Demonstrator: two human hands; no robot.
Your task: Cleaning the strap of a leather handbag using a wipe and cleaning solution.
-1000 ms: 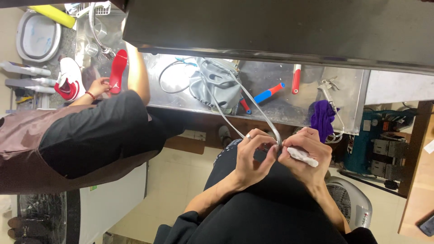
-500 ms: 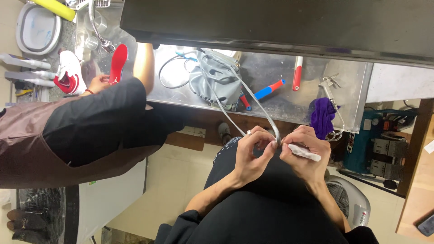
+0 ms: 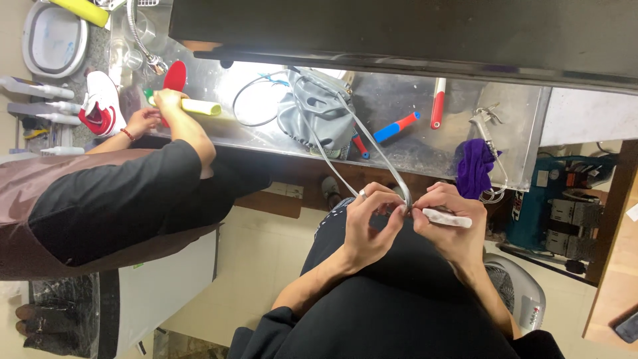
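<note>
Left hand point(image 3: 369, 223) pinches grey strap point(image 3: 372, 149) at its near end. Right hand point(image 3: 448, 223) grips white marker-like tool point(image 3: 446, 217), tip touching same end. Strap long axis runs away up-left to grey bag point(image 3: 319, 110) on tabletop point(image 3: 518, 133).

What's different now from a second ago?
The co-worker's hand now grips a pale yellow tube beside the red insole. The left hand and right hand keep pinching the grey strap, the right one holding a white stick.
</note>
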